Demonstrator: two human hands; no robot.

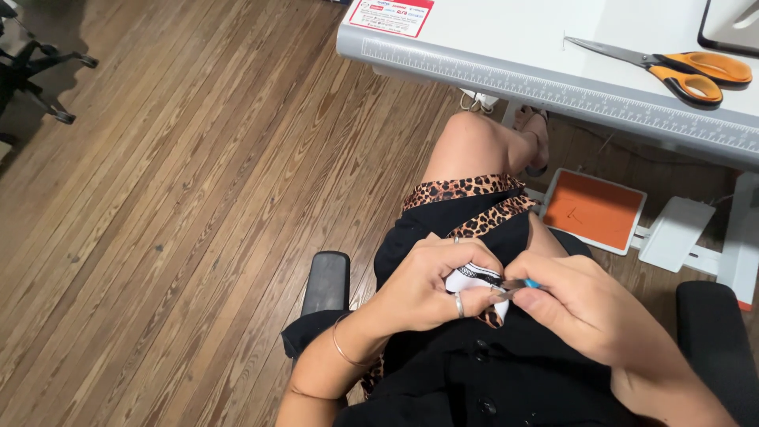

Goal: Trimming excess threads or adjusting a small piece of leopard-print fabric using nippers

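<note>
I sit in a chair with black fabric (443,229) edged in leopard-print trim (458,188) on my lap. My left hand (431,286) pinches a small white piece with black stitching (466,278) against the fabric. My right hand (581,304) grips a small tool with a blue handle and metal tip (518,283), its tip touching the white piece. A ring sits on my left thumb and thin bangles circle that wrist.
A white sewing table (490,47) with a printed ruler edge lies ahead, with orange-handled scissors (672,67) on it. An orange foot pedal (594,209) rests on the wood floor (174,198). Black chair armrests (326,281) flank me.
</note>
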